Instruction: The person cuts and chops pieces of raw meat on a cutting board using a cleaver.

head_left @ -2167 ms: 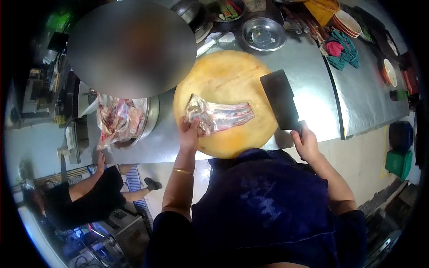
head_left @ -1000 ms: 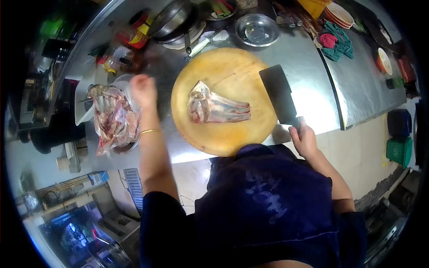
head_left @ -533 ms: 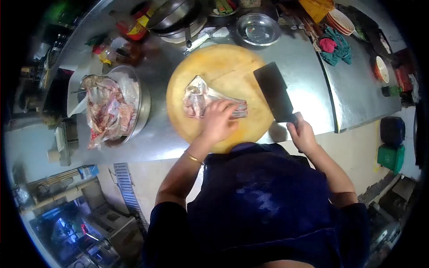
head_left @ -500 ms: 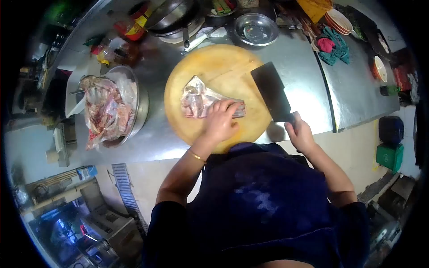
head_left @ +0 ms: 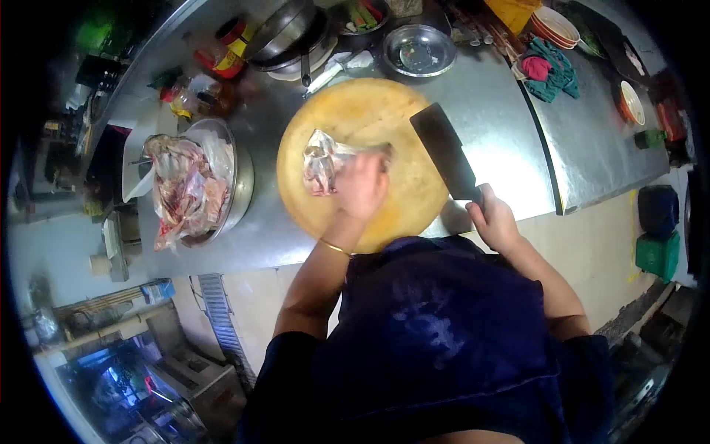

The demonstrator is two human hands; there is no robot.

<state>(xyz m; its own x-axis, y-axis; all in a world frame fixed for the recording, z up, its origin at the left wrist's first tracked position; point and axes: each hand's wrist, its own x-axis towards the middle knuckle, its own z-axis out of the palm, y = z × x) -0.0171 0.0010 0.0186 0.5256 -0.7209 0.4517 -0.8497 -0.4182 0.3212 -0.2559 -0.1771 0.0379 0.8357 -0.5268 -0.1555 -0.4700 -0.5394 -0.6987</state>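
Because the left hand (head_left: 362,189) blurs over the meat (head_left: 319,166) on the board (head_left: 408,211), its grip cannot be told; the right hand (head_left: 495,220) clasps the cleaver (head_left: 445,152) near the board's right edge. A loose hold could let the slick-looking meat skid.

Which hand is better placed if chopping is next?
Probably the right hand: it grips the cleaver near the round chopping block, while the left hand, blurred, is over the raw meat.
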